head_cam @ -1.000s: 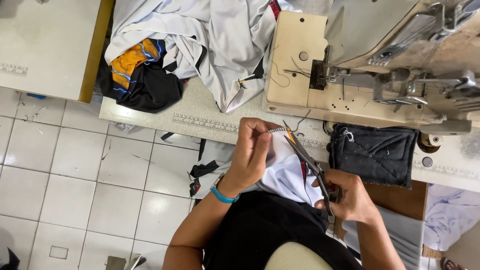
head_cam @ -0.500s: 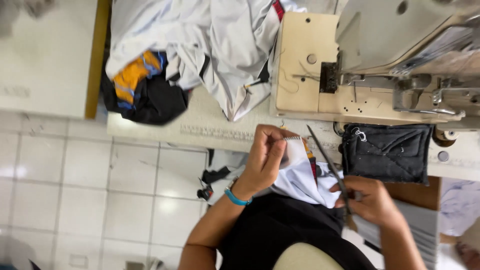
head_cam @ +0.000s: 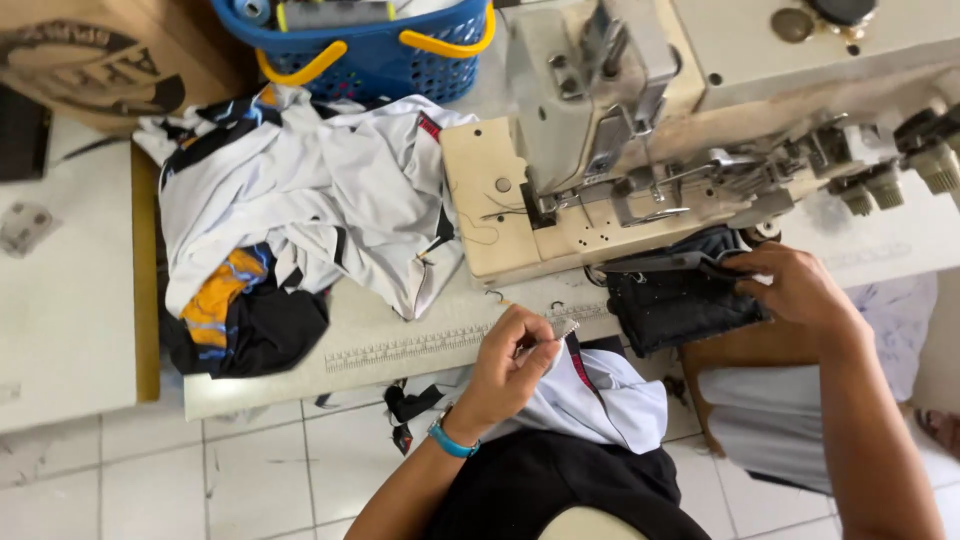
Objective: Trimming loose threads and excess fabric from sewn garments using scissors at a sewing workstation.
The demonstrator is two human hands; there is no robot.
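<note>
One pale work table (head_cam: 400, 345) runs across the view above a floor of white tiles (head_cam: 200, 470), with a printed ruler strip along its front edge. A cream sewing machine (head_cam: 620, 150) stands on it, a heap of white, black and orange garments (head_cam: 300, 210) lies to the left, and a blue basket (head_cam: 400, 50) with yellow handles sits behind the heap. A black pouch (head_cam: 680, 300) hangs at the table's front under the machine. The basket's top and the machine's right end are cut off by the frame, and the small bright thing at the left fingertips is too small to name. The left hand (head_cam: 510, 365), a blue band at its wrist, is curled shut, pinching the edge of a white garment piece (head_cam: 600, 400) that drapes over the lap. The right hand (head_cam: 790, 285) is closed around scissors (head_cam: 670, 263) at the pouch's upper edge
</note>
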